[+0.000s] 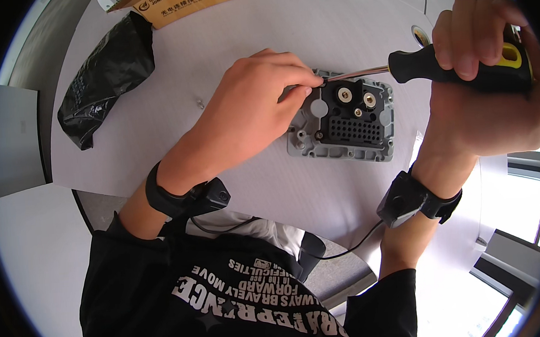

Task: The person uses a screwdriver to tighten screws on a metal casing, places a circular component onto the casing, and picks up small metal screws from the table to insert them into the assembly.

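My right hand (pixel 486 115) is wrapped round the black-and-yellow handle of a screwdriver (pixel 412 64). Its shaft runs leftward, nearly level, to the upper left corner of a black connector block (pixel 355 130) set in a grey metal housing (pixel 385 156). At that corner, the thumb and forefinger of my left hand (pixel 250 102) pinch together by the screwdriver's tip. Whatever small thing lies between them is too hidden to name. Round brass-coloured contacts (pixel 344 95) and a grid of small holes show on the block's face. A screw (pixel 319 136) sits at its lower left corner.
Tiny metal pieces (pixel 200 103), perhaps screws, lie on the pale table (pixel 180 121) left of my left hand. A black plastic bag (pixel 110 76) and a brown cardboard box (pixel 192 1) are at the far left. Both wrists wear black strapped devices (pixel 402 199), with cables.
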`<move>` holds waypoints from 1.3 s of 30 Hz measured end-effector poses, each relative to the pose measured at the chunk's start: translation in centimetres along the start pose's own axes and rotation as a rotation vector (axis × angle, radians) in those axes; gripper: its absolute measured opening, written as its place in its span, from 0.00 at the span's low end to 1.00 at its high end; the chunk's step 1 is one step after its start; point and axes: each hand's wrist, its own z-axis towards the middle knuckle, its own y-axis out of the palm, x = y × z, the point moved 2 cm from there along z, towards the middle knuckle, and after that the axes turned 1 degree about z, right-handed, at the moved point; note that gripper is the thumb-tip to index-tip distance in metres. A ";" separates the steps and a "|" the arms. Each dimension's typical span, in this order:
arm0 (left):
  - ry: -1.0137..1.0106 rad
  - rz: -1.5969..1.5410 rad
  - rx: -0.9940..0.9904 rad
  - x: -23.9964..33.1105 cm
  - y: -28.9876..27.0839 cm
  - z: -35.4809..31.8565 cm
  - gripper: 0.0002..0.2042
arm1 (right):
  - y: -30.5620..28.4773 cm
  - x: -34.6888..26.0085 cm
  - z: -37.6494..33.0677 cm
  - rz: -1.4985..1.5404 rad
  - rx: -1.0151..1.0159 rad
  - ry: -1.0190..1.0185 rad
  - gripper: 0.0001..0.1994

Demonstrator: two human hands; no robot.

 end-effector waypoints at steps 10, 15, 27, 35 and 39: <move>-0.087 -0.066 -0.087 0.2 -0.4 0.4 0.09 | 6.3 -1.5 0.9 -0.290 0.393 0.208 0.21; -0.065 -0.069 -0.113 -0.1 -0.4 0.8 0.10 | 7.7 -1.0 1.8 -0.420 0.510 0.155 0.23; -0.023 -0.230 -0.039 3.7 -3.6 2.8 0.19 | 5.4 -2.2 0.6 -1.041 -0.016 0.079 0.22; 0.183 -0.205 0.081 6.8 -3.6 6.1 0.23 | 6.8 -4.0 0.8 -1.175 0.016 0.111 0.24; 0.036 -0.317 -0.049 6.3 -4.4 7.2 0.23 | 5.1 -5.1 1.3 -1.000 -0.093 0.005 0.20</move>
